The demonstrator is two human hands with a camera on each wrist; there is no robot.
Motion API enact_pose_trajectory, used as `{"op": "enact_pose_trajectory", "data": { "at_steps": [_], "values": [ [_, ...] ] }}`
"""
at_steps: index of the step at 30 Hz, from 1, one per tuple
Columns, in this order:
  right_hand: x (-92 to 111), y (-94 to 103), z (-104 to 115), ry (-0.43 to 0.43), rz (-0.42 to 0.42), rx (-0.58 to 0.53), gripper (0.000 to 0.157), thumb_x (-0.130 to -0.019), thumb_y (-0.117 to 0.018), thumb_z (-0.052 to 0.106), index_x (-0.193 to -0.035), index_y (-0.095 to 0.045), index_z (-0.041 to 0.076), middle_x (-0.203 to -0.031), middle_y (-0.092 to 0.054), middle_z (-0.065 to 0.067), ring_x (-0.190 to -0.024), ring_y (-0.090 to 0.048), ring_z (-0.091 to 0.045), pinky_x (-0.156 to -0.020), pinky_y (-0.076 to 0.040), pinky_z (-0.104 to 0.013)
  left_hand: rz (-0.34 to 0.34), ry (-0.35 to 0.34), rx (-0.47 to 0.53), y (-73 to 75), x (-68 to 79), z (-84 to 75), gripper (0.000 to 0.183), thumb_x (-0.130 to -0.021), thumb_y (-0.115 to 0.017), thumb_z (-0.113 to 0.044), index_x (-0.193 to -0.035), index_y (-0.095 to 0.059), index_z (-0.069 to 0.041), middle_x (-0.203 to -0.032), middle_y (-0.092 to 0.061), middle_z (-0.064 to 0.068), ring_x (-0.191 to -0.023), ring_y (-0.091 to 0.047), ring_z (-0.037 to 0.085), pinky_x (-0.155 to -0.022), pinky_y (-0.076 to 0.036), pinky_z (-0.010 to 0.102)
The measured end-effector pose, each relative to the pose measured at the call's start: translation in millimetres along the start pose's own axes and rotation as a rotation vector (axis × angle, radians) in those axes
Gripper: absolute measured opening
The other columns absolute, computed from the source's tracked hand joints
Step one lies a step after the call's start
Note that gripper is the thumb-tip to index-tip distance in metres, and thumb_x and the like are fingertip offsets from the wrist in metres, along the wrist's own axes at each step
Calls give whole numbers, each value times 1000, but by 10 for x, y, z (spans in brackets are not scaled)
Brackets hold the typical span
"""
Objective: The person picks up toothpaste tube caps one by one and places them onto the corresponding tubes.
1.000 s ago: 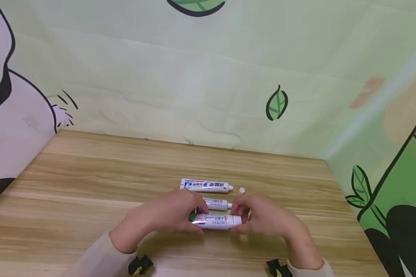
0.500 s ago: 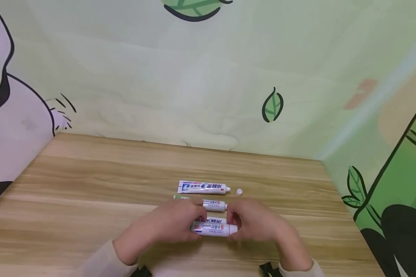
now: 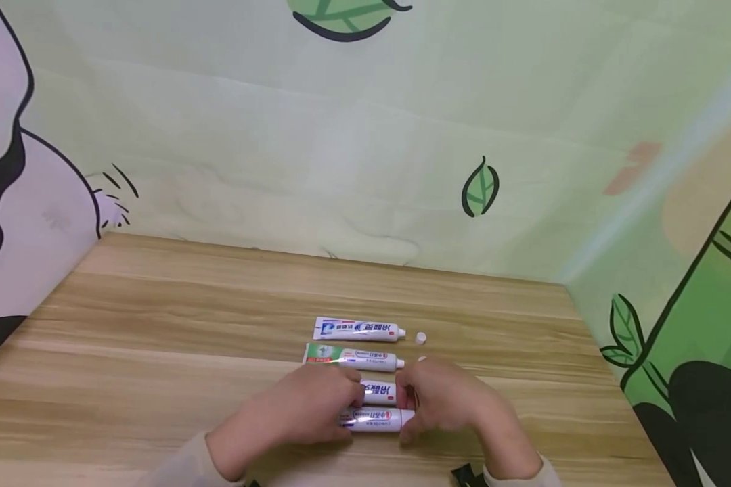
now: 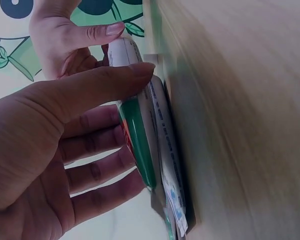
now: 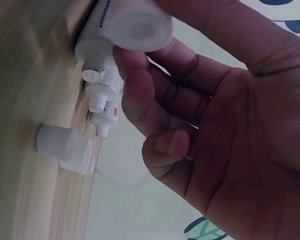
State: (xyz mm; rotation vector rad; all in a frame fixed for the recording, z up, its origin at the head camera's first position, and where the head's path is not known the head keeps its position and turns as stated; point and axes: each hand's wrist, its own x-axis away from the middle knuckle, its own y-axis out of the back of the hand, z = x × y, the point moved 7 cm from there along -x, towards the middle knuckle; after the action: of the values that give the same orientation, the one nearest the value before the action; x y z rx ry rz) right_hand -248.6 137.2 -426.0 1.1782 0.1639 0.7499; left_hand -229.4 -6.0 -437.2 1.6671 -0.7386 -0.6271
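Near tube (white/green, capped): nearest person, just in front of row; contact w/ table can't be told. L hand clamps its body btwn thumb & fingers; R hand pinches its cap, thumb opp. index. Behind, approx. parallel: 2nd tube, white, uncapped, partly hidden by hands; 3rd tube, white/green, uncapped; far tube, white w/ blue print, uncapped. Loose caps sit near open necks. Beyond table: wall w/ leaf motifs.
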Motion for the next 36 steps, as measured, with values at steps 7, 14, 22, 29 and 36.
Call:
{"op": "enact_pose_trajectory", "data": {
  "at_steps": [7, 14, 22, 29, 36],
  "values": [
    [31, -10, -20, -11, 41, -89, 32, -65, -96, 28, -78, -68, 22, -72, -60, 11, -66, -53, -5, -61, -46, -24, -10, -19, -35, -27, -4, -47, 27, -72, -91, -36, -87, -73, -22, -85, -62, -13, -69, -54, 3, -65, -52, 24],
    [45, 75, -93, -6, 5, -135, 23, -74, -91, 26, -81, -70, 20, -71, -61, 11, -66, -55, -5, -59, -47, -24, -4, -27, -66, -43, 9, -89, 25, -72, -90, -32, -90, -75, -22, -86, -65, -12, -72, -57, 4, -67, -52, 23],
    [67, 143, -156, -33, -22, -127, 22, -79, -89, 32, -83, -70, 23, -74, -62, 11, -67, -57, -7, -61, -48, -26, 13, -30, -52, -93, 21, -103, 31, -69, -93, -36, -95, -78, -25, -87, -66, -15, -75, -60, 2, -69, -53, 23],
    [79, 170, -160, -34, -27, -152, 21, -81, -88, 32, -81, -69, 23, -73, -62, 10, -66, -56, -7, -59, -47, -25, 35, -18, -34, -120, 16, -115, 35, -66, -95, -41, -92, -77, -25, -86, -64, -16, -71, -56, 1, -64, -51, 22],
    [92, 185, -184, -33, -28, -151, 20, -81, -88, 27, -82, -69, 22, -73, -62, 10, -66, -55, -7, -59, -47, -25, 52, -1, 14, -108, 1, -103, 38, -67, -95, -45, -92, -77, -23, -85, -64, -16, -67, -53, 0, -64, -49, 21]
  ]
}}
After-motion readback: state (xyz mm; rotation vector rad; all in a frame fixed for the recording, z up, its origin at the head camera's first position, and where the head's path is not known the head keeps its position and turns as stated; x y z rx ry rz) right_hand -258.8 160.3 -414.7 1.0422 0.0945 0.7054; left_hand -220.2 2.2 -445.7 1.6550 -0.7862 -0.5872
